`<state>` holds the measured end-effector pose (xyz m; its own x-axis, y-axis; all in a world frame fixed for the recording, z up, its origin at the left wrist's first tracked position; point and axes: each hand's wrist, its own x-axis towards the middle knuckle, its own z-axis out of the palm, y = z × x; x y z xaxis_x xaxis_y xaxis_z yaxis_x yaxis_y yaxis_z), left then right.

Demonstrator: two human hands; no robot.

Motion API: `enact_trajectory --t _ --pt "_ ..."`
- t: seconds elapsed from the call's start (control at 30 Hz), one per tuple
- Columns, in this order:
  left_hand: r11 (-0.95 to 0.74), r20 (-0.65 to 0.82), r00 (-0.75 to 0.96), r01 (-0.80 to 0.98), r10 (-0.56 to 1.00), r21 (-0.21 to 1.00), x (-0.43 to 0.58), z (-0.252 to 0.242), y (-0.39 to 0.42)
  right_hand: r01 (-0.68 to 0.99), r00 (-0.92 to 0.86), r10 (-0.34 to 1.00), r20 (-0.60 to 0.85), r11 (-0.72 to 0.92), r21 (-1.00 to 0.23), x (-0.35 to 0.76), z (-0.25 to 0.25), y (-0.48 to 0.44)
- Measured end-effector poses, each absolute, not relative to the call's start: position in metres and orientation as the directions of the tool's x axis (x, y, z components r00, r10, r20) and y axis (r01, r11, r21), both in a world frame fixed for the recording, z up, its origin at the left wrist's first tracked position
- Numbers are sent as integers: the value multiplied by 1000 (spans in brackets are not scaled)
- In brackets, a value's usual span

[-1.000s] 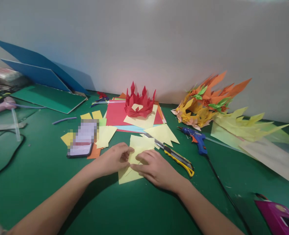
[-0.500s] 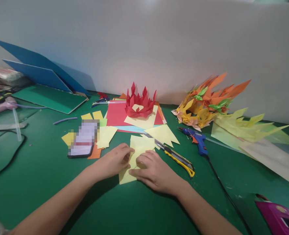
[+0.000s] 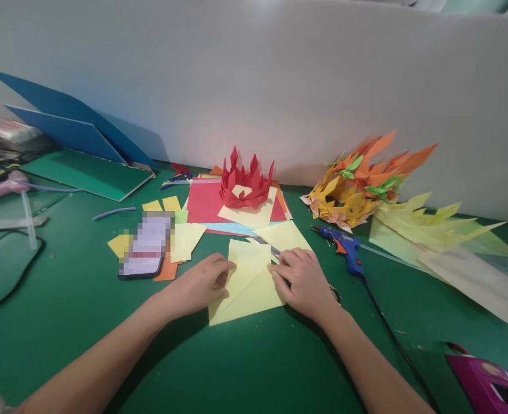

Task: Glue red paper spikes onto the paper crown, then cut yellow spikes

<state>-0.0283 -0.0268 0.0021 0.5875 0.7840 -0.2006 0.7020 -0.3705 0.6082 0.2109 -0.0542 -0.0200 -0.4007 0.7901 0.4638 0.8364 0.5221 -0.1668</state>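
Observation:
A pale yellow paper sheet (image 3: pixel 247 282) with a diagonal crease or edge lies flat on the green table, between my hands. My left hand (image 3: pixel 206 282) pinches its left edge with bent fingers. At the right edge, my right hand (image 3: pixel 301 282) touches the sheet with thumb and fingertips, its fingers curled. Under and behind my right hand lies a cutter knife (image 3: pixel 268 244), mostly hidden. Beyond the sheet stands a red paper crown (image 3: pixel 246 187) on stacked coloured papers (image 3: pixel 202 201).
A phone (image 3: pixel 148 244) lies on paper pieces at left. To the right are a blue glue gun (image 3: pixel 344 247) with a cord, orange and yellow paper crowns (image 3: pixel 353 198) and a magenta tool (image 3: pixel 482 379). Blue boards (image 3: pixel 73 129) lean at back left.
My right hand has moved right, from the middle of the sheet to its right edge, uncovering the paper and covering most of the cutter. My left hand has stayed in place.

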Motion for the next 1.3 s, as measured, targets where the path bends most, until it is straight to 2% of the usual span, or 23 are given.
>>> enact_trajectory --t 0.47,0.67,0.77,0.87,0.93,1.0,1.1,1.2,1.3 --pt "-370 -159 585 677 796 636 -30 -2 -26 861 -345 803 485 477 -177 212 -29 -52" --pt "-276 -151 536 632 830 725 -26 0 -25 852 -280 792 542 465 -239 212 -31 -52" --pt "-213 -82 440 580 894 786 -23 -1 -24 811 -195 794 576 461 -360 212 -30 -52" --pt "-158 -13 328 488 944 858 -21 -2 -22 714 -51 837 545 413 -566 210 -33 -52" --pt "-156 40 279 406 960 900 -19 -2 -22 577 28 874 486 382 -722 208 -37 -52" --pt "-213 129 254 337 959 917 -18 -1 -23 391 29 909 417 373 -841 204 -43 -52" --pt "-400 306 300 331 903 855 -17 1 -26 200 4 926 378 370 -907 199 -46 -52" --pt "-632 458 450 398 766 666 -18 1 -28 184 31 921 389 377 -908 197 -40 -54" --pt "-747 470 586 454 661 485 -21 0 -25 196 -24 919 394 391 -899 202 -32 -55"
